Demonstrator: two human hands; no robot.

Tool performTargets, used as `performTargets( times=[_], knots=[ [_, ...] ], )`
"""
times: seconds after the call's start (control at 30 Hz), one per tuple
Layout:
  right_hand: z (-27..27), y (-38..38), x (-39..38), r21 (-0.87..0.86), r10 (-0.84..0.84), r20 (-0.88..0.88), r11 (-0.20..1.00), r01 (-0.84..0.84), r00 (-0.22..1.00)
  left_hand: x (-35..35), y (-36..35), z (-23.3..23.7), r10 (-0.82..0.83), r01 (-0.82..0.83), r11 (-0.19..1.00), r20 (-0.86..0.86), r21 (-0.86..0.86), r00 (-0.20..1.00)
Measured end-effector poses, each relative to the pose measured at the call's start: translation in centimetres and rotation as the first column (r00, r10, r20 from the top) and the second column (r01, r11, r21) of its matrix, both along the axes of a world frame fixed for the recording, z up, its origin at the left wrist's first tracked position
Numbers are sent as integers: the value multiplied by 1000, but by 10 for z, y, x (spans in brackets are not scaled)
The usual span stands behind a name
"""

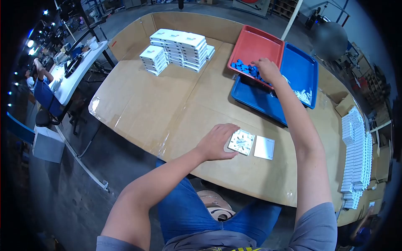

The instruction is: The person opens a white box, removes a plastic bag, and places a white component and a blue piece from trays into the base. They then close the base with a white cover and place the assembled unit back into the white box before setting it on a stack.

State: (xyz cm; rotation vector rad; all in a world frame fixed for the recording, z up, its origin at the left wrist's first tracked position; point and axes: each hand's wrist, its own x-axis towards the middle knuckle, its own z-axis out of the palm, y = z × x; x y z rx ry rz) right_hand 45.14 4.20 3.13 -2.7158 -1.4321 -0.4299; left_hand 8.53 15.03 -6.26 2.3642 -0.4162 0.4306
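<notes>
My left hand [218,142] grips the left side of a square white piece [241,142] on the cardboard-covered table, thumb at its lower edge and fingers at its upper edge. Small parts show on the piece's upper face. Just right of it lies a flat white square plate [264,148]. My right hand [266,70] reaches into the red tray [258,45], its fingers bent over a heap of small blue pieces [247,69]. Whether those fingers hold a piece is too small to make out.
White boxes [179,46] stand stacked at the table's back left. A blue tray [299,67] with small white parts [303,96] adjoins the red one; another blue tray [259,100] lies below it. More white stacks [356,154] line the right side. A person sits at a white table [73,77].
</notes>
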Motion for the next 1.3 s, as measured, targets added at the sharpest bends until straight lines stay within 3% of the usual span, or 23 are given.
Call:
performTargets(
  times=[0.1,0.23,0.33,0.43,0.57,0.7,0.73,0.83,0.9,1.03,1.17,1.23,1.3],
  knots=[
    [-4,6,10,-125,-48,-30,991,44,998,1,2,1,0,0,1000,-14,-7,1000],
    [-7,0,21,15,9,-89,1000,-7,996,1,2,1,0,0,1000,-20,-3,1000],
    [-5,-10,18,229,28,-183,973,15,983,1,1,0,7,-7,1000,-3,7,1000],
    [5,-22,-10,612,154,-187,791,-7,970,1,1,0,7,-7,1000,-17,11,1000],
    [22,-45,-62,761,180,-11,640,-109,984,0,0,0,21,-21,999,-24,33,999],
    [9,-76,-98,899,244,-255,417,136,936,-2,-3,0,27,-27,998,-5,54,1000],
    [6,-79,-108,938,378,-300,286,198,876,-2,-4,0,30,-30,998,0,59,1000],
    [10,-100,-161,830,610,-492,115,545,621,-2,-5,-2,34,-34,998,6,59,999],
    [18,-115,-195,698,789,-453,24,715,415,-3,-7,-3,41,-42,998,11,43,999],
    [45,-148,-252,534,980,-146,-37,845,135,-4,-8,-1,47,-49,998,43,28,998],
    [46,-173,-278,587,983,-125,-36,809,134,-1,-11,0,35,-36,999,19,27,999],
    [38,-177,-284,647,862,-417,59,761,288,-3,-10,-4,55,-54,998,-24,33,998],
    [18,-174,-289,666,568,-683,228,710,459,-3,-9,-10,95,-95,994,4,44,995]
  ],
)
